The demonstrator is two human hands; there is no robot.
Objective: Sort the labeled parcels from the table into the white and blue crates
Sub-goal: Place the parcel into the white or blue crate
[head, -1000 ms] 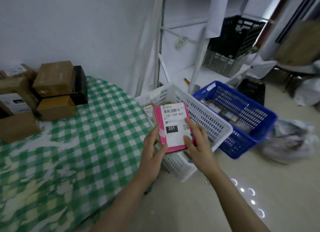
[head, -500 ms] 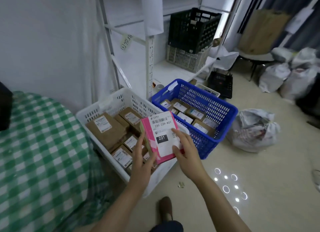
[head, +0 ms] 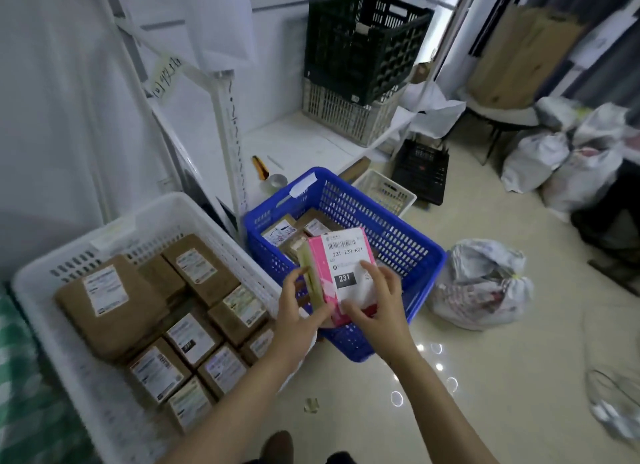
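I hold the pink rectangular parcel with a white printed label (head: 343, 263) in both hands. My left hand (head: 298, 314) grips its left edge with curled fingers, and my right hand (head: 379, 304) clamps the label face and near corner. The parcel tilts above the blue plastic lattice crate (head: 398, 242) on the floor. Just left sits the white plastic lattice crate (head: 149, 235), filled with labelled brown cardboard parcels (head: 114, 308). The green-checked desk (head: 14, 359) shows at the left edge.

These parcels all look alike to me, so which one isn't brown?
The pink parcel labelled 231, held by the left hand and right hand above the blue crate; the rest are brown boxes.
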